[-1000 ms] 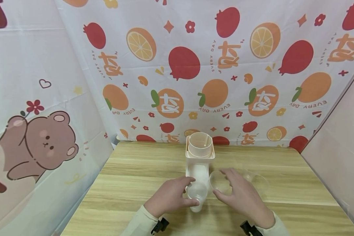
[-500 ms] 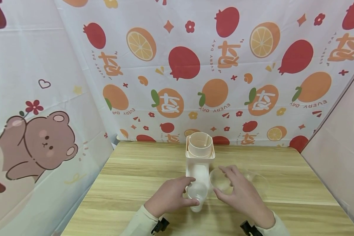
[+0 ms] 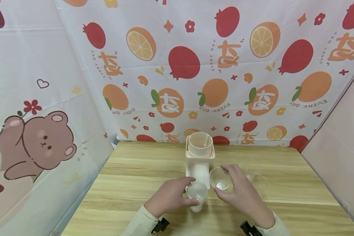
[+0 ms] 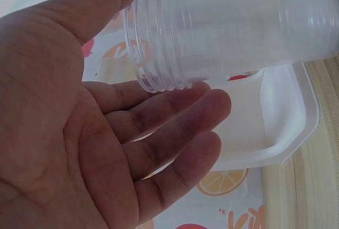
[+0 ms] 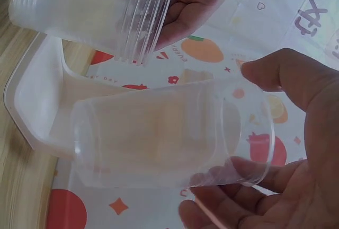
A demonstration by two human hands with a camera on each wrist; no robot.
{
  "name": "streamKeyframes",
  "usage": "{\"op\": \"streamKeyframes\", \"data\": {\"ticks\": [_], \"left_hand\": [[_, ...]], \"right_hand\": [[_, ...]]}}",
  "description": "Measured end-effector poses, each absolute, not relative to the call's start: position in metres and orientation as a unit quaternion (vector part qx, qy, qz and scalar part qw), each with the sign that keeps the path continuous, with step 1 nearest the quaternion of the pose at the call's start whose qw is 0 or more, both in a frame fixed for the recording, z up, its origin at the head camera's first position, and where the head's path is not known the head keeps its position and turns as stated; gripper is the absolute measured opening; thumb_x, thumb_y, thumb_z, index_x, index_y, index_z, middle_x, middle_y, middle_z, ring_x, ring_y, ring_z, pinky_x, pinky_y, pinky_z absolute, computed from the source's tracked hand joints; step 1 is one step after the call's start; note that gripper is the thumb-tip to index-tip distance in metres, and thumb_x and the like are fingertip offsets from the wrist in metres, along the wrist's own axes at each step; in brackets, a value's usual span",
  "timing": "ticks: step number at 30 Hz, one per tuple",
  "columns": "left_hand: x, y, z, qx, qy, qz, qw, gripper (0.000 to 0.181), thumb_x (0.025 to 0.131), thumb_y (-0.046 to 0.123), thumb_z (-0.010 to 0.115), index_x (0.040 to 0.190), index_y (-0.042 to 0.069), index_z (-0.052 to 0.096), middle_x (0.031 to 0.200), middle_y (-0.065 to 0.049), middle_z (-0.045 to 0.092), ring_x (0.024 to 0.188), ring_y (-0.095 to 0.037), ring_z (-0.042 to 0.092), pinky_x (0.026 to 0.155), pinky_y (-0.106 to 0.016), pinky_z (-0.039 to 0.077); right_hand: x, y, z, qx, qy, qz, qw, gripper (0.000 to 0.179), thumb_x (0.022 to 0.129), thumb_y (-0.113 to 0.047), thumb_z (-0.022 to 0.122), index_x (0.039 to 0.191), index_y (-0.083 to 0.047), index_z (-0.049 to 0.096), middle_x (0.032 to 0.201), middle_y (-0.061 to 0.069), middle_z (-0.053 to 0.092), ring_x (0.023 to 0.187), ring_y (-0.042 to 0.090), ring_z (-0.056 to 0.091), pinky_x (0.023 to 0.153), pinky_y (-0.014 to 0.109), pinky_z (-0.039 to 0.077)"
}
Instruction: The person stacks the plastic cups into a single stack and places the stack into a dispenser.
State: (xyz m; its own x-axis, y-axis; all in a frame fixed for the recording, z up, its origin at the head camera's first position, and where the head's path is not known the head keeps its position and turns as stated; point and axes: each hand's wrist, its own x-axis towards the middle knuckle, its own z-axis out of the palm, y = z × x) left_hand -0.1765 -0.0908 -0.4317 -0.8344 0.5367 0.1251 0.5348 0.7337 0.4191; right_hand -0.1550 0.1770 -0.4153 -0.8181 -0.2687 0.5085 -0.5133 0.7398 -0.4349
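Observation:
My left hand (image 3: 171, 196) grips a short stack of clear plastic cups (image 3: 197, 191), thumb and fingers around their rims. In the left wrist view several nested rims of the cup stack (image 4: 159, 38) show by the fingers. A single clear plastic cup (image 3: 220, 180) is pinched near its rim by my right hand (image 3: 240, 193). The right wrist view shows this single cup (image 5: 159, 139) with the thumb on one side and the fingers on the other. Both hands are side by side, mouths of the cups facing up toward the head camera.
A white stand (image 3: 198, 170) with a round, cream-coloured cup-like top (image 3: 200, 144) stands behind the hands by the fruit-print cloth (image 3: 194, 65). Clear plastic objects (image 3: 258, 183), faint against the wood, lie right of my right hand on the wooden table (image 3: 135, 170).
The single cup in my right hand has tilted, and its base now shows through the mouth. My right fingers have shifted slightly up. The left hand and its stack stay put.

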Motion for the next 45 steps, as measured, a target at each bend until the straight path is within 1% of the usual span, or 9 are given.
{"op": "streamKeyframes", "data": {"ticks": [8,14,18,25,30,33,39,42,45], "left_hand": [[-0.1759,-0.0905,-0.4314,0.286,0.931,0.226,0.005,0.075,0.080,0.061,0.081,0.136,0.015,0.063,0.109,0.007,0.071,0.083,-0.004,0.065,0.073,-0.027,0.053],[-0.1759,-0.0910,-0.4313,0.287,0.931,0.226,0.003,0.075,0.081,0.061,0.081,0.136,0.015,0.063,0.111,0.006,0.072,0.084,-0.004,0.066,0.073,-0.027,0.053],[-0.1759,-0.0912,-0.4314,0.288,0.930,0.228,0.003,0.075,0.080,0.061,0.081,0.136,0.015,0.063,0.111,0.007,0.071,0.084,-0.005,0.067,0.073,-0.027,0.053],[-0.1760,-0.0910,-0.4314,0.288,0.930,0.226,0.001,0.074,0.080,0.061,0.081,0.136,0.014,0.063,0.111,0.006,0.072,0.084,-0.004,0.066,0.074,-0.028,0.053],[-0.1761,-0.0909,-0.4317,0.291,0.930,0.226,-0.001,0.074,0.081,0.060,0.081,0.136,0.014,0.063,0.110,0.007,0.072,0.084,-0.005,0.067,0.074,-0.027,0.053],[-0.1762,-0.0907,-0.4315,0.292,0.929,0.227,-0.002,0.074,0.081,0.060,0.080,0.136,0.014,0.063,0.110,0.007,0.072,0.085,-0.006,0.067,0.074,-0.027,0.053],[-0.1753,-0.0906,-0.4307,0.291,0.930,0.225,-0.002,0.074,0.081,0.060,0.080,0.136,0.014,0.063,0.110,0.007,0.071,0.084,-0.003,0.065,0.074,-0.028,0.054],[-0.1745,-0.0907,-0.4305,0.290,0.930,0.225,-0.001,0.074,0.081,0.061,0.080,0.136,0.014,0.063,0.110,0.007,0.072,0.083,-0.002,0.064,0.075,-0.028,0.054],[-0.1746,-0.0911,-0.4308,0.291,0.929,0.228,-0.001,0.073,0.081,0.060,0.080,0.136,0.014,0.063,0.111,0.006,0.072,0.084,-0.003,0.065,0.075,-0.028,0.054]], "right_hand": [[-0.1530,0.1772,-0.4137,0.216,-0.898,0.299,0.239,0.071,0.076,-0.032,0.090,0.137,-0.011,0.061,0.124,-0.001,0.059,0.110,0.016,0.062,0.082,0.042,0.057],[-0.1521,0.1761,-0.4104,0.223,-0.883,0.325,0.255,0.073,0.076,-0.027,0.091,0.139,-0.009,0.058,0.128,0.000,0.059,0.114,0.015,0.058,0.089,0.045,0.056],[-0.1521,0.1752,-0.4100,0.228,-0.876,0.334,0.264,0.073,0.074,-0.025,0.091,0.137,-0.007,0.059,0.128,-0.001,0.059,0.115,0.014,0.058,0.092,0.043,0.054],[-0.1507,0.1749,-0.4112,0.244,-0.863,0.344,0.277,0.074,0.074,-0.022,0.091,0.140,-0.009,0.059,0.131,0.001,0.058,0.116,0.015,0.057,0.095,0.032,0.049],[-0.1487,0.1751,-0.4100,0.257,-0.848,0.370,0.279,0.081,0.074,-0.019,0.090,0.146,-0.012,0.054,0.135,0.003,0.056,0.121,0.019,0.054,0.104,0.021,0.041],[-0.1486,0.1748,-0.4101,0.272,-0.833,0.385,0.290,0.083,0.073,-0.018,0.090,0.148,-0.013,0.053,0.137,0.004,0.056,0.122,0.020,0.054,0.108,0.017,0.036],[-0.1494,0.1727,-0.4133,0.317,-0.806,0.390,0.313,0.080,0.077,-0.021,0.086,0.148,-0.008,0.052,0.140,0.007,0.055,0.124,0.021,0.053,0.110,0.017,0.035],[-0.1490,0.1712,-0.4140,0.333,-0.798,0.391,0.315,0.077,0.079,-0.021,0.085,0.147,-0.004,0.053,0.140,0.009,0.055,0.122,0.021,0.053,0.109,0.017,0.036],[-0.1483,0.1693,-0.4142,0.345,-0.794,0.393,0.310,0.077,0.080,-0.022,0.085,0.147,-0.003,0.052,0.140,0.009,0.054,0.121,0.022,0.055,0.109,0.017,0.037]]}}
